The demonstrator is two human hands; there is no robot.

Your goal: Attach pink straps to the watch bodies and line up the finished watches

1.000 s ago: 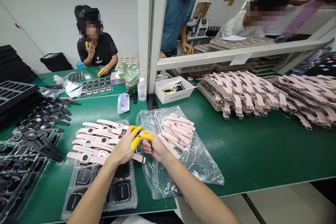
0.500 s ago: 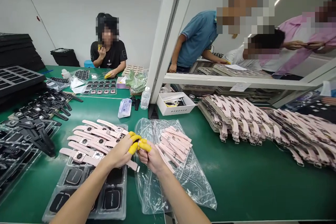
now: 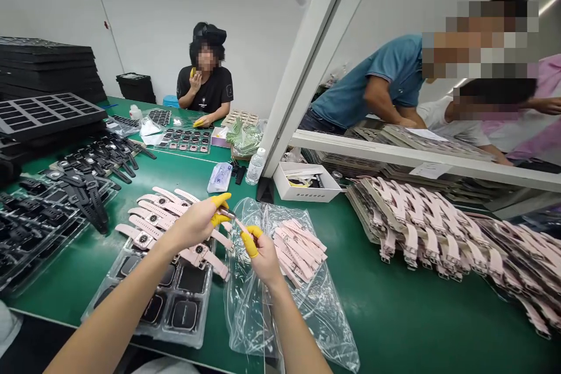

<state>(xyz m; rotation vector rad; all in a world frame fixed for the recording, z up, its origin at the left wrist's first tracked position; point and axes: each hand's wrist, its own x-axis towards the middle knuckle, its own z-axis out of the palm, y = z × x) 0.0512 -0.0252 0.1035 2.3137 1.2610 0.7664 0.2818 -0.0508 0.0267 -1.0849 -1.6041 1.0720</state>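
Yellow finger covers are on the fingers of both hands. My left hand [image 3: 204, 219] pinches a smartwatch [image 3: 227, 212] with a dark face, partly hidden by the fingers. From the watch a pink watch strap [image 3: 241, 225] runs to my right hand [image 3: 262, 254], whose thumb and fingers grip the strap's other end. Below and left of my hands, several pink-strapped watches [image 3: 146, 219] lie across a clear plastic tray [image 3: 197, 330] with dark square watch cases in its pockets. Right of my right hand, loose pink straps [image 3: 300, 248] are piled on a clear plastic bag [image 3: 328, 321].
Black-strapped watches [image 3: 83, 187] lie on trays at left, near stacked black foam trays [image 3: 48, 73]. A white box [image 3: 307, 190], a bottle [image 3: 255, 166] and a frame post [image 3: 302, 70] stand ahead. Stacked pink-strapped watches [image 3: 421, 228] lie right. A co-worker [image 3: 205, 85] sits opposite.
My hands have moved apart, so the watch and the strap between them now show. The view has swung left. The person in blue behind the frame leans lower.
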